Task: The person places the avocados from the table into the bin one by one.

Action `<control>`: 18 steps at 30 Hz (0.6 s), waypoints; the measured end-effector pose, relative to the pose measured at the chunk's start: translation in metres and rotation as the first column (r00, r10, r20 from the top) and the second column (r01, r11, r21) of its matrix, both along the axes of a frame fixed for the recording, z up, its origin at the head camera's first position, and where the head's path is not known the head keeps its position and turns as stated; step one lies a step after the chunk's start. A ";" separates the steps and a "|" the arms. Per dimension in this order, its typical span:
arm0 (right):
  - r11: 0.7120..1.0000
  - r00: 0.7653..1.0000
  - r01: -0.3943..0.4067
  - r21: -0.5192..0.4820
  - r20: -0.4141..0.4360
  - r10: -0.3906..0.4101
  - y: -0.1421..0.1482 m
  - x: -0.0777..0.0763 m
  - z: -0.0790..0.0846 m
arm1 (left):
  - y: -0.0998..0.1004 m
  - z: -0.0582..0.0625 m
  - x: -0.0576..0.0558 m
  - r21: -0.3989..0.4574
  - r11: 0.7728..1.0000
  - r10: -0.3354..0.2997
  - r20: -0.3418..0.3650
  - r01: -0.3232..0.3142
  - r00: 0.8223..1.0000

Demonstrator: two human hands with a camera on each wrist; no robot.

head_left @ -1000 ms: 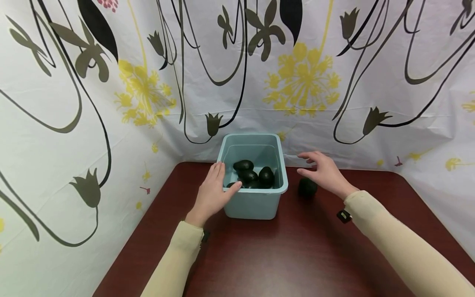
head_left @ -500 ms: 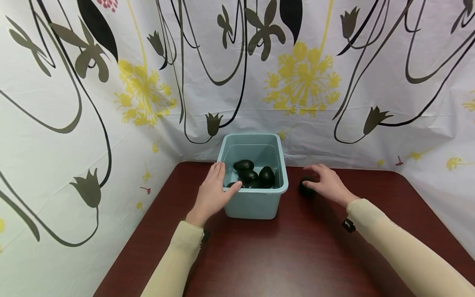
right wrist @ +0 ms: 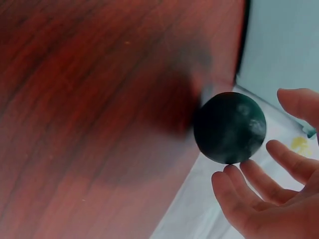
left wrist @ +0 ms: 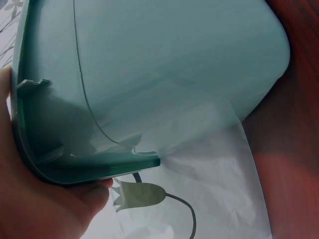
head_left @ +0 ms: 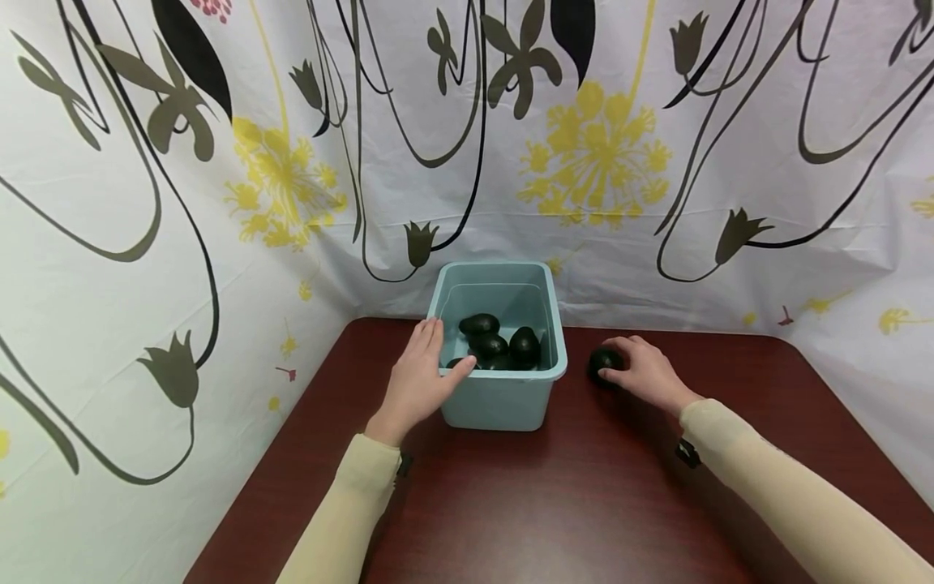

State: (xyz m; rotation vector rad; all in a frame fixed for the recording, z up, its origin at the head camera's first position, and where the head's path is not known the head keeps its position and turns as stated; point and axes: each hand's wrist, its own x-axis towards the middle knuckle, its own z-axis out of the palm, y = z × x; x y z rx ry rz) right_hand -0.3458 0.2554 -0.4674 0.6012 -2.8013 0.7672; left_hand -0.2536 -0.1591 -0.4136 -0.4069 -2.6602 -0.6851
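Note:
My left hand (head_left: 417, 381) rests at the near left corner of a light blue plastic bin (head_left: 503, 405), fingers straight along the left rim and thumb out over the front rim. In the left wrist view, this hand (left wrist: 42, 209) lies against the bin's rim. Several dark avocados (head_left: 524, 347) lie inside the bin. To its right, one more avocado (head_left: 602, 363) stands on the table, under my right hand (head_left: 649, 373). The right wrist view has the fingertips right at the edge of this avocado (right wrist: 229, 127), with the thumb (right wrist: 299, 105) apart from it.
The dark red-brown wooden table (head_left: 547, 511) carries the bin near its back edge. A white cloth with printed flowers (head_left: 452, 203) hangs directly behind it and along the left side. Both wrists wear a small black device (head_left: 687, 453).
My right hand has come down and slightly to the right, from above the single avocado to close around it. The left hand and the bin stay where they were.

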 end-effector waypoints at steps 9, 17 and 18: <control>0.999 0.999 0.046 0.019 -0.003 -0.046 0.001 -0.003 -0.010 | 0.000 -0.001 0.000 0.004 1.000 -0.007 -0.013 0.007 1.000; 0.998 0.998 0.056 0.011 0.020 -0.057 0.000 -0.008 -0.015 | -0.001 0.000 0.000 0.007 1.000 -0.006 -0.022 0.006 1.000; 0.998 0.998 0.057 0.009 0.025 -0.058 0.000 -0.008 -0.016 | -0.001 0.000 0.000 0.006 1.000 -0.004 -0.020 0.004 1.000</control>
